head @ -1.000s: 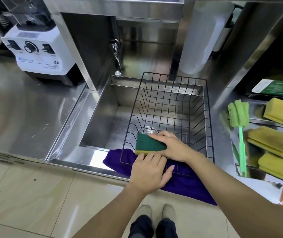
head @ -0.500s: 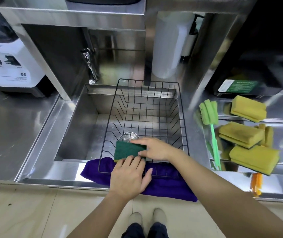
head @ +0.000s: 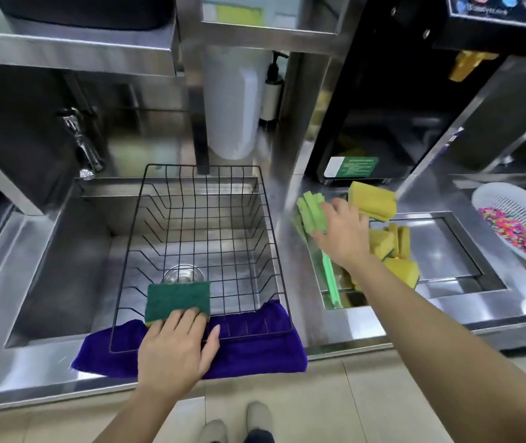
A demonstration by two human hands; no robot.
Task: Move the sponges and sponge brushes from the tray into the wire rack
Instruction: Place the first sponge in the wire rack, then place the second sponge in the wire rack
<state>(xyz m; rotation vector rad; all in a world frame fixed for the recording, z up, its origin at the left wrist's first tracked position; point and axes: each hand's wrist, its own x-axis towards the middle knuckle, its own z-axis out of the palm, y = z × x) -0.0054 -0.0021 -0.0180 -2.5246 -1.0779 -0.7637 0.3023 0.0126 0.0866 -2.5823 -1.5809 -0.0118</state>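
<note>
A black wire rack (head: 256, 199) stands in the steel sink, its front edge resting on a purple cloth (head: 255, 346). A green-topped sponge (head: 177, 297) lies at the rack's front left, and my left hand (head: 175, 350) presses its fingers on the sponge's near edge. To the right, the steel tray (head: 446, 238) holds several yellow sponges (head: 371, 199) and a green sponge brush (head: 312, 209) with a long green handle. My right hand (head: 341, 235) hovers over the tray with fingers spread, partly covering the brush head, holding nothing.
A faucet (head: 81, 145) sits at the sink's back left. A white colander (head: 523, 225) with colourful bits stands at the far right. A black machine (head: 379, 116) and a soap pump bottle (head: 269, 91) stand behind the tray. My shoes show on the tiled floor.
My right hand let go of the green sponge in the rack and moved right, over the tray. My left hand stays on the sponge. The view has swung right.
</note>
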